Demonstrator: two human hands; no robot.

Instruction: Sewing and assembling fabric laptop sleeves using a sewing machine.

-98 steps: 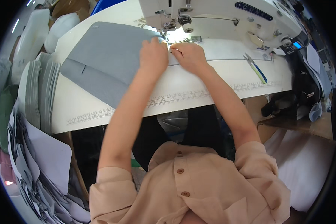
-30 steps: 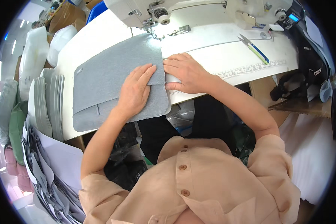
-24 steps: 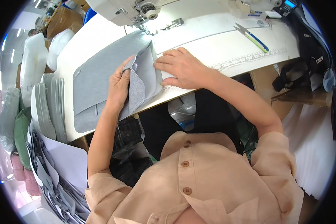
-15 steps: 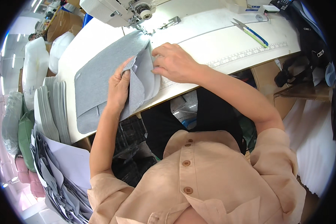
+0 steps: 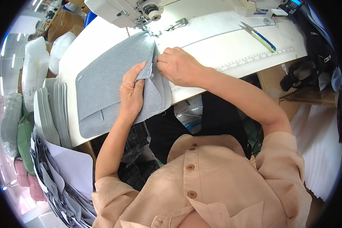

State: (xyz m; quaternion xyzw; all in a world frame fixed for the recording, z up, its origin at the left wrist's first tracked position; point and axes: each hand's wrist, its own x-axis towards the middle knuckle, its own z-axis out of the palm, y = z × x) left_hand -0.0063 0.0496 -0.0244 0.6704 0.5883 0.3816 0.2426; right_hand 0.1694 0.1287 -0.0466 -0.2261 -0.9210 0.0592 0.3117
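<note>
A grey fabric sleeve (image 5: 110, 72) with rounded corners lies on the white sewing table (image 5: 205, 53); its far corner reaches the needle area of the sewing machine (image 5: 116, 11). My left hand (image 5: 132, 91) pinches a folded-back edge of the sleeve on its right side, thumb and fingers closed on the cloth. Pale inner layers show between the two hands. Curled fingers of my right hand (image 5: 180, 67) are closed at the right edge of those layers, just below the needle; the fingertips are partly hidden.
Blue-and-green scissors (image 5: 259, 37) lie at the right by a ruler scale (image 5: 250, 60) on the table. A metal attachment (image 5: 177, 24) sits right of the needle. Stacked grey panels (image 5: 51, 110) stand left of the table, with more cut pieces (image 5: 64, 171) below them.
My left hand has moved right and slightly nearer to me, carrying the folded edge along. More of the sleeve's front lies flat. My right hand has curled further in at the edge.
</note>
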